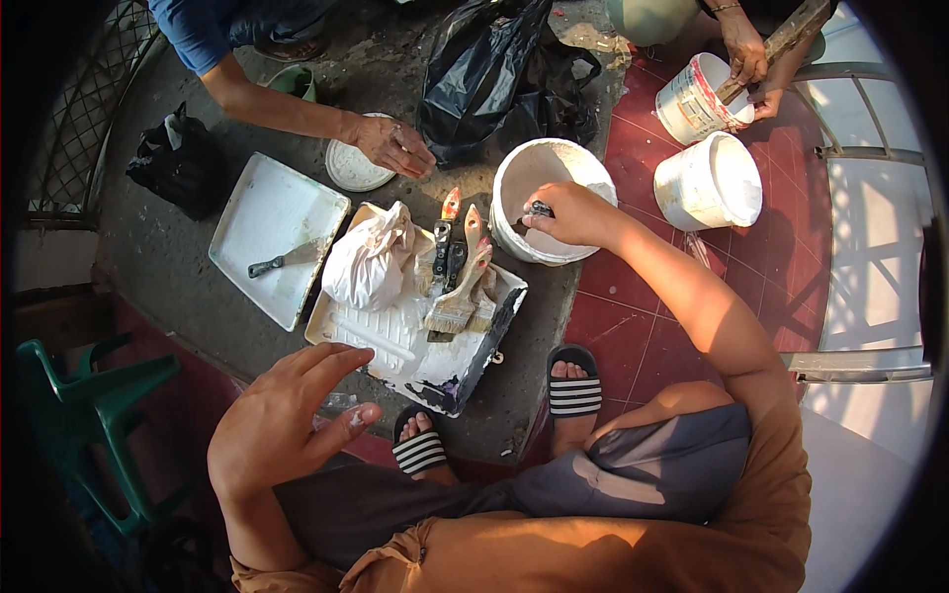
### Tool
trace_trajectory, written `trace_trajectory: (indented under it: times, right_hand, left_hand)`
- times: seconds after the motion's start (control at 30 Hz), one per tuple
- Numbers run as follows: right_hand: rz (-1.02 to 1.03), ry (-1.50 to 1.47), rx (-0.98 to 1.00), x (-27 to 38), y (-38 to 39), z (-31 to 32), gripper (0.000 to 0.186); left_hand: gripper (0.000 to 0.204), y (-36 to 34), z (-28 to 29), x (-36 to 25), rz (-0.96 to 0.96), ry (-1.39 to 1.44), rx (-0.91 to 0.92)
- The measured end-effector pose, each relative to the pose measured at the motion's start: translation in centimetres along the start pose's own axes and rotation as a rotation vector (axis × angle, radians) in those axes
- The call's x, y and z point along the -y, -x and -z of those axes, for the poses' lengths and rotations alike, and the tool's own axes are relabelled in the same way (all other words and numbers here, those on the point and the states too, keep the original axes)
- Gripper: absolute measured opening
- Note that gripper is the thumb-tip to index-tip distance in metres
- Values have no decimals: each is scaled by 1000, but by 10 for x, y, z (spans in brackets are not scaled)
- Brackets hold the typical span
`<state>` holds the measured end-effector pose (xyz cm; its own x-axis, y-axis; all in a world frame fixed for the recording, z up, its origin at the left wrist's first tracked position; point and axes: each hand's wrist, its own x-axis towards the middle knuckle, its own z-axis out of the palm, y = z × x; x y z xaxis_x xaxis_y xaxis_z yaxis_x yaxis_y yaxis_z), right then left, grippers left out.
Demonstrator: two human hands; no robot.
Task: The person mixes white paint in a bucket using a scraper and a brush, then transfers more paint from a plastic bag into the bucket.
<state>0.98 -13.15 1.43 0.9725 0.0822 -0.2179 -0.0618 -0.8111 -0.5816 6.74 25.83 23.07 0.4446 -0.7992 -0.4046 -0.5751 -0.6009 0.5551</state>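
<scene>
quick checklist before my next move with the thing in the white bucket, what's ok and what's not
1. Right hand grips a small dark tool at the white bucket rim: ok.
2. Which tool it is: cannot tell, mostly hidden by the fingers.
3. Left hand free, open above the knee, holding nothing: ok.
4. Bucket standing upright on the floor: ok.
5. Brushes resting on the paint tray within reach: ok.
6. Another person's hand on the round lid close by: not ok, crowded.
</scene>
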Motion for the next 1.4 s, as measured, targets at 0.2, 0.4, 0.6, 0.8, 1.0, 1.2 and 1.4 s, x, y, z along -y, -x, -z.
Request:
trace_trajectory:
  times: [0.2,0.4,0.6,0.8,1.0,1.2,1.4]
  right_hand:
    - [-333,251,48,10,7,24,29]
    - [-32,165,-296,-29,1,5,29]
    - [-63,24,-27,-13,4,10,29]
    - [-292,287,-54,-11,5,20,28]
    - [12,119,-275,-24,-3,1,27]
    - [-172,33,97,0,3,15,30]
    - [-284,313,-112,-9,5,22,29]
  left_hand:
    - [50,1,2,-1,9,8,3]
    - [51,-1,-1,-1,-14,-10,-6]
    - [52,0,0,-1,-4,1,-2]
    - [51,1,2,-5,-1,-7,-3]
    - [50,-2,0,-5,-4,7,5]
    - [49,0,0,-2,-2,23,-11]
    - [48,-3,1,-3,-6,21,6]
